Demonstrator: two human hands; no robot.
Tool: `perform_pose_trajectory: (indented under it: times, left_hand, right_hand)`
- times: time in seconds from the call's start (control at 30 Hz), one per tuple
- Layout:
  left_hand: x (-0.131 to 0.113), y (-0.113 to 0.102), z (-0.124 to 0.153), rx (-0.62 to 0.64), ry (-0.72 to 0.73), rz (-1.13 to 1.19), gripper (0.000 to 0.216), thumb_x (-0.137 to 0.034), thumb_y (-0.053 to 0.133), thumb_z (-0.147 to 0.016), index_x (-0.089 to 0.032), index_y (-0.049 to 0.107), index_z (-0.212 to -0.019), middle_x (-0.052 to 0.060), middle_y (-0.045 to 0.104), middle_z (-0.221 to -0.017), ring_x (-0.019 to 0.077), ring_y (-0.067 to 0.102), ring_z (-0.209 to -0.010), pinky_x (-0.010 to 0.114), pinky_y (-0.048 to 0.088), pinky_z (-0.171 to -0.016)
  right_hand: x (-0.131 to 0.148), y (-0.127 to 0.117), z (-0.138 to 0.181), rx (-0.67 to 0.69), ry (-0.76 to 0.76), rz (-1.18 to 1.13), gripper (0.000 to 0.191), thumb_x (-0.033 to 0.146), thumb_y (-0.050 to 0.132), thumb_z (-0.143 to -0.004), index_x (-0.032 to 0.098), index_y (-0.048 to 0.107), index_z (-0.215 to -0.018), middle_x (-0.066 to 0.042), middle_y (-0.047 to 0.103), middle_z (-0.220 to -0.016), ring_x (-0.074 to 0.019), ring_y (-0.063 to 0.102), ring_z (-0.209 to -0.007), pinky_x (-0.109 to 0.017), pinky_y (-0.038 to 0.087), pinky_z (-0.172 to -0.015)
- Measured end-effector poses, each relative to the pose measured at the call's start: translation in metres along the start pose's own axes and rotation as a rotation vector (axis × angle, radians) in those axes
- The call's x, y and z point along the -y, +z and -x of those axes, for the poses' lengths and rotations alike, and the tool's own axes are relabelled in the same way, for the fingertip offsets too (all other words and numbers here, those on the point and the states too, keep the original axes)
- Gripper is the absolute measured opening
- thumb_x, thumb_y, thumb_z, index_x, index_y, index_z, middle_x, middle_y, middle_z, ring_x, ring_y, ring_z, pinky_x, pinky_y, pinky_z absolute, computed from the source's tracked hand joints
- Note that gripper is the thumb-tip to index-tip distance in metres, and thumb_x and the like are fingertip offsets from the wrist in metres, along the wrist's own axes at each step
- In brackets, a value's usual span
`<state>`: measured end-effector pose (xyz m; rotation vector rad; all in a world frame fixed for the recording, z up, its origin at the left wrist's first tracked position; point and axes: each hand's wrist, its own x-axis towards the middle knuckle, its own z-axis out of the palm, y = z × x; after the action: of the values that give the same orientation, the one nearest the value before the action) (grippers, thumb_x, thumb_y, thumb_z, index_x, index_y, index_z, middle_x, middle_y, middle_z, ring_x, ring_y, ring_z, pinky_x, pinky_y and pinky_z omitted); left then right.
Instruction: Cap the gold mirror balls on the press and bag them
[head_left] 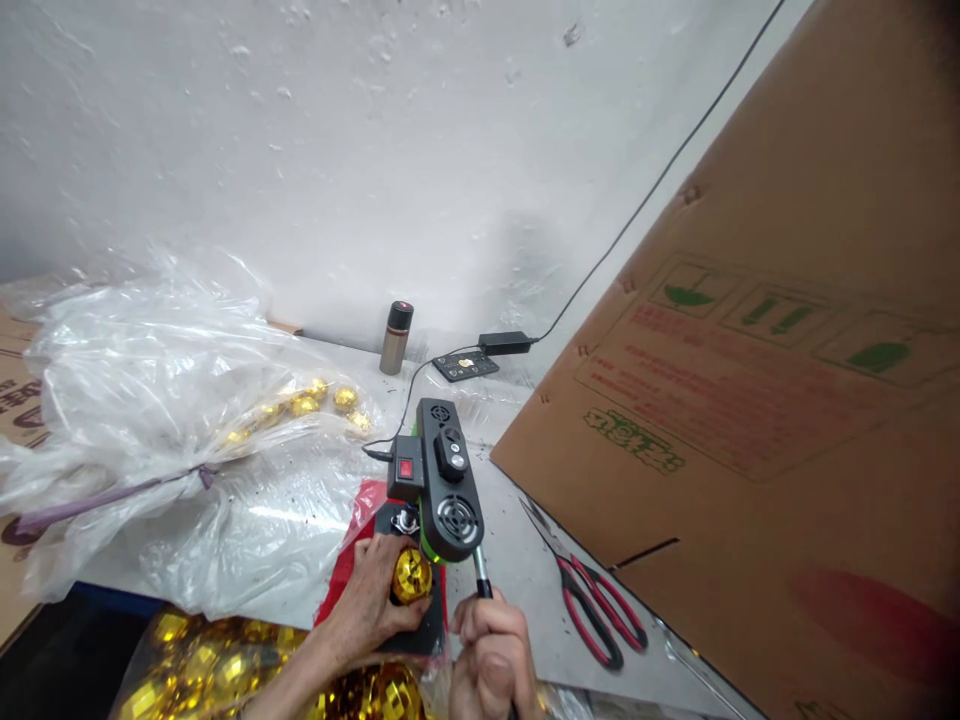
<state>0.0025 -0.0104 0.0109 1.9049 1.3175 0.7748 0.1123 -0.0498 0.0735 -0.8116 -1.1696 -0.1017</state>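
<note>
A: Where are the hands?

B: Low in the middle of the view. The left hand [373,598] is curled round a gold faceted ball [412,575], fingers closed on its left and lower side, holding it on the dark base plate [427,625] right under the head of the black machine [441,480].

A: And the right hand?

B: The right hand [491,650] is clenched in a fist round the machine's lever handle [481,575] — a thin metal rod running down out of the machine's rounded front end.

A: So the ball sits where?

B: Just beside the machine's green-lit underside, touching the left hand's fingertips, with a red sheet [360,540] under the base plate.

A: What else lies on the worktop [517,560]?

B: Red-handled scissors [589,600] to the right of the machine, blades pointing away. A large clear plastic bag [150,400] at left with a few gold balls inside. More gold balls [202,665] in a bag at the near edge. Farther back, a metal flask [395,337], a small black remote [465,366] and a power adapter [506,343] with its cable running up the wall. A big cardboard box [750,380] leans in on the right.
</note>
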Motion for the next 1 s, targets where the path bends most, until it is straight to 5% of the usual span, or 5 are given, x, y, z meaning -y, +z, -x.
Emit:
perform_pose_trajectory:
  times: [0.5,0.6,0.73,0.87,1.0]
  left_hand:
    - [-0.004,-0.001,0.0,0.012,-0.012,0.041,0.041,-0.021,0.068,-0.068,-0.018,0.055,-0.108,0.008,0.057,-0.106,0.0282,0.047,-0.1,0.043,0.034,-0.089]
    - [0.002,0.002,-0.001,0.007,0.003,0.04,0.042,-0.022,0.067,-0.07,-0.019,0.056,-0.11,0.007,0.057,-0.107,0.0284,0.047,-0.102,0.044,0.035,-0.091]
    - [0.004,0.001,0.004,-0.01,0.0,0.05,0.048,-0.021,0.069,-0.07,-0.021,0.054,-0.116,0.008,0.058,-0.113,0.0288,0.048,-0.105,0.045,0.038,-0.094]
    - [-0.005,-0.014,0.035,-0.041,0.064,0.01,0.051,-0.024,0.073,-0.072,-0.021,0.053,-0.118,0.009,0.061,-0.114,0.0297,0.053,-0.106,0.047,0.044,-0.094]
    - [0.004,-0.027,0.094,0.018,0.182,-0.039,0.062,-0.025,0.073,-0.074,-0.028,0.045,-0.129,0.008,0.063,-0.121,0.0276,0.061,-0.108,0.04,0.053,-0.092]
  right_hand:
    - [-0.016,-0.001,0.036,-0.006,-0.003,0.061,0.036,0.02,0.032,-0.098,0.019,0.039,-0.063,0.002,0.046,-0.068,-0.0122,0.047,-0.056,-0.031,0.044,-0.061]
    - [-0.002,-0.001,0.021,0.02,-0.001,0.138,0.035,0.018,0.037,-0.097,0.019,0.041,-0.062,0.001,0.049,-0.068,-0.0128,0.049,-0.059,-0.034,0.045,-0.07]
    - [0.026,0.002,-0.026,0.015,0.131,0.025,0.036,0.017,0.042,-0.096,0.018,0.04,-0.06,0.002,0.045,-0.063,-0.0093,0.041,-0.052,-0.025,0.034,-0.05]
    - [0.039,0.001,-0.058,0.108,0.184,-0.063,0.033,0.015,0.045,-0.096,0.017,0.046,-0.063,0.001,0.045,-0.061,-0.0096,0.043,-0.053,-0.023,0.03,-0.044]
    - [0.035,-0.005,-0.05,0.129,0.171,-0.051,0.032,0.014,0.046,-0.096,0.017,0.046,-0.064,0.001,0.044,-0.061,-0.0113,0.047,-0.06,-0.024,0.034,-0.05]
